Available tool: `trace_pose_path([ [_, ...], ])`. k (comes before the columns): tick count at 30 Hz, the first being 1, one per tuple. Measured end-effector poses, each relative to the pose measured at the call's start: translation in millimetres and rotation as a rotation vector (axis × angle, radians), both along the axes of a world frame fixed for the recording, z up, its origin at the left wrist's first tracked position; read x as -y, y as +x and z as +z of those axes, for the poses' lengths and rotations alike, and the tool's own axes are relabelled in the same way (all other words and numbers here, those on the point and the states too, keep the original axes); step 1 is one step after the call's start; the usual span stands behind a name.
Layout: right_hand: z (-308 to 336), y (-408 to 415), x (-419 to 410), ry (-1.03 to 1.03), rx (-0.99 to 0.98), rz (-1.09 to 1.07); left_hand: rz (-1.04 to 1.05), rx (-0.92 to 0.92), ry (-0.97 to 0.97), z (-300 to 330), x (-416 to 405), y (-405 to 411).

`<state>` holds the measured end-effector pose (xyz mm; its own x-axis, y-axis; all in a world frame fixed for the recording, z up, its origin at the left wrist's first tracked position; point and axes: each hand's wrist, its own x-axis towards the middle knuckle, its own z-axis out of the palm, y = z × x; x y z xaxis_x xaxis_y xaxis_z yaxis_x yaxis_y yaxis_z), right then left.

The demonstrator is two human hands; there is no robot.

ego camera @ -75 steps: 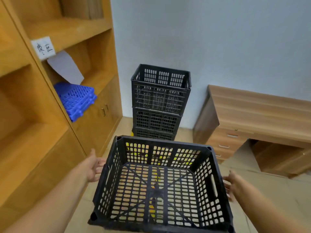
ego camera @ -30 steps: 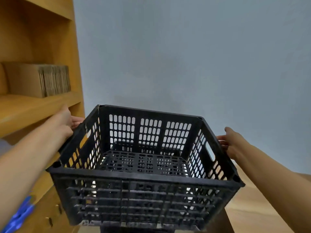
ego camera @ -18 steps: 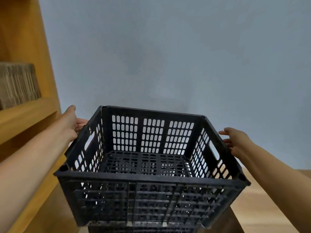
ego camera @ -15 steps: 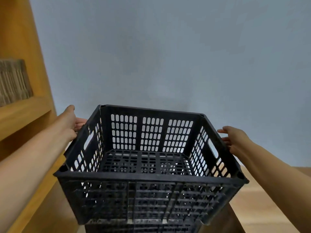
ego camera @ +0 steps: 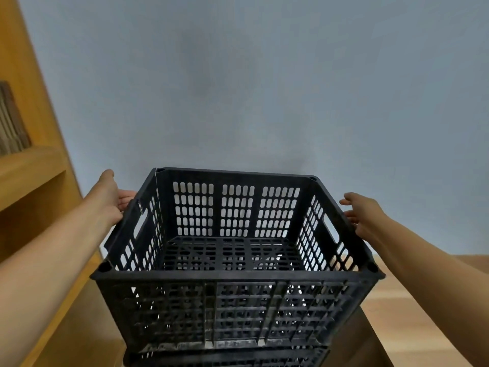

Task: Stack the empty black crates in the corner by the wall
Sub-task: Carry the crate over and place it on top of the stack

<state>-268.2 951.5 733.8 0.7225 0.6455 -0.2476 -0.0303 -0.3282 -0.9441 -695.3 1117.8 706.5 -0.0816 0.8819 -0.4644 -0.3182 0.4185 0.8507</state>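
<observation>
Single head-worn view, close above the black crate [ego camera: 238, 260]; facing forward and slightly down toward the grey wall [ego camera: 264, 88]; wooden shelf [ego camera: 29, 165] at left edge.

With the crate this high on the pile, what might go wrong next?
The top crate sits on the crate below, but whether its base has locked in is hidden; it might slip. The right hand looks open beside the rim while the left hand is against the side, so uneven letting go may skew it.

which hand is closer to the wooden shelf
Left. The left hand is at the crate's left side, beside the wooden shelf; the right hand is across the crate.
</observation>
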Motion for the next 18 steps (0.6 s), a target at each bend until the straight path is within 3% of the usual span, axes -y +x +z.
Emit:
trace_pose_path([
  [8, -11, 5, -3, -0.008, 0.023, 0.006, -0.019, -0.096, 0.012, -3, 6, 5],
  [12, -25, 7, 7, -0.046, 0.297, 0.134, -0.117, -0.365, 0.139, 0, 36, 17],
  [14, -30, 5, 18, -0.099, 0.497, 0.24, -0.244, -0.611, 0.238, -2, 56, 20],
  [16, -35, 5, 29, -0.18, 0.69, 0.358, -0.438, -1.069, 0.446, -9, 73, 15],
  [18, -40, 5, 39, -0.283, 0.885, 0.435, -0.672, -1.271, 0.71, -10, 97, 14],
])
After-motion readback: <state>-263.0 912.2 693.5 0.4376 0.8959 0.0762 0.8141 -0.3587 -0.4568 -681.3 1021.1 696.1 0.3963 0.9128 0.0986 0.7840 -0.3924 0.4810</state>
